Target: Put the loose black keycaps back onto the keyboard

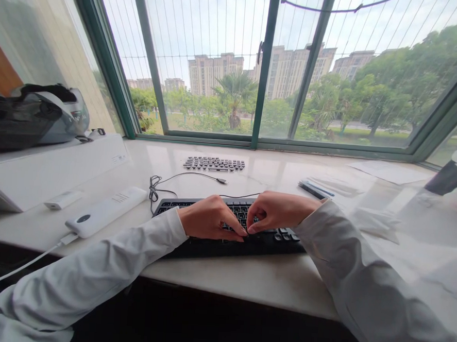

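Note:
A black keyboard (274,240) lies near the front edge of a white stone sill (245,280). Both hands rest on it, fingertips meeting over its middle. My left hand (206,217) is curled with fingers pressed down on the keys. My right hand (278,211) is bent into a pinch at the same spot; what it pinches is too small to make out. A batch of loose dark keycaps (214,163) sits in rows farther back by the window. The keyboard's cable (161,185) loops off to the left, its plug lying free.
A white power bank (104,211) with a white cord and a small white device (62,199) lie at left, beside a white box (42,172) bearing a helmet (34,115). Pens (314,189) and papers (391,172) lie at right. Green window frames stand behind.

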Motion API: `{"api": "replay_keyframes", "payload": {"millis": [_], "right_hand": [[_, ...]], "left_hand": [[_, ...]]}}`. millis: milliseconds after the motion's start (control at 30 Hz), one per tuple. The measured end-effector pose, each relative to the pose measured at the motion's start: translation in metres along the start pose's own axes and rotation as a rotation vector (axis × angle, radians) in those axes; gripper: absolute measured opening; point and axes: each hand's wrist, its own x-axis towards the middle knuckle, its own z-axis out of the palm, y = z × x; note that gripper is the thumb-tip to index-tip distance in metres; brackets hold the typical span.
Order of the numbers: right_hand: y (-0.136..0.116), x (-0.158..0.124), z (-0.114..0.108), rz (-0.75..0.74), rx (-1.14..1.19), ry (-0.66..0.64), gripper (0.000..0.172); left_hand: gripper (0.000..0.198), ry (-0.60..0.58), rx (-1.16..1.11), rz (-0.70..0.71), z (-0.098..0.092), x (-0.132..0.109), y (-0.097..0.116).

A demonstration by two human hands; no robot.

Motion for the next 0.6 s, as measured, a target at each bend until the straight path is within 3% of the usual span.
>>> {"api": "replay_keyframes", "payload": {"millis": [200, 600], "right_hand": [[-0.0003, -0.0003, -0.0005, 0.014, 0.017, -0.03, 0.039], [-0.0034, -0.0016, -0.0007, 0.013, -0.007, -0.01, 0.035]], "left_hand": [[0.019, 0.007, 0.014, 0.024, 0.0012, -0.0008, 0.0001], [0.017, 0.024, 0.027, 0.009, 0.0, -0.0007, -0.0001]]}}
